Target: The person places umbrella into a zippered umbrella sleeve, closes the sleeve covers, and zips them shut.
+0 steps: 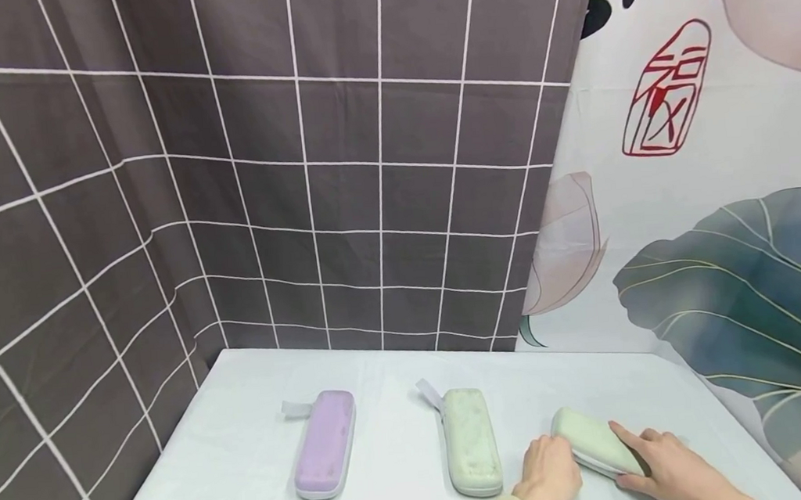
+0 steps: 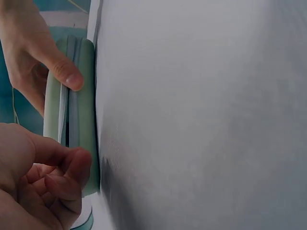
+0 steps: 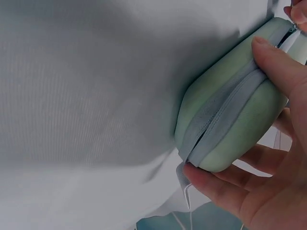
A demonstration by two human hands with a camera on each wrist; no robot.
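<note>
A light green zippered case (image 1: 592,435) lies at the right of the white table. My right hand (image 1: 679,470) grips its near end, with the thumb on the zipper side and the fingers across the top and end. My left hand (image 1: 551,475) is at the far end, pinching the zipper pull; its fingertips mostly hide the pull. The grey zipper (image 2: 73,103) runs along the side, and a dark gap shows between its edges in the left wrist view. In the right wrist view, a grey fabric loop (image 3: 182,177) hangs from the end of the case near my right fingers.
A second green case (image 1: 472,442) with a pale strap lies left of my hands. Farther left is a purple case (image 1: 325,444), also with a strap. Behind the white table (image 1: 385,408) hang a dark grid-patterned cloth (image 1: 347,199) and a lotus-print cloth (image 1: 595,117).
</note>
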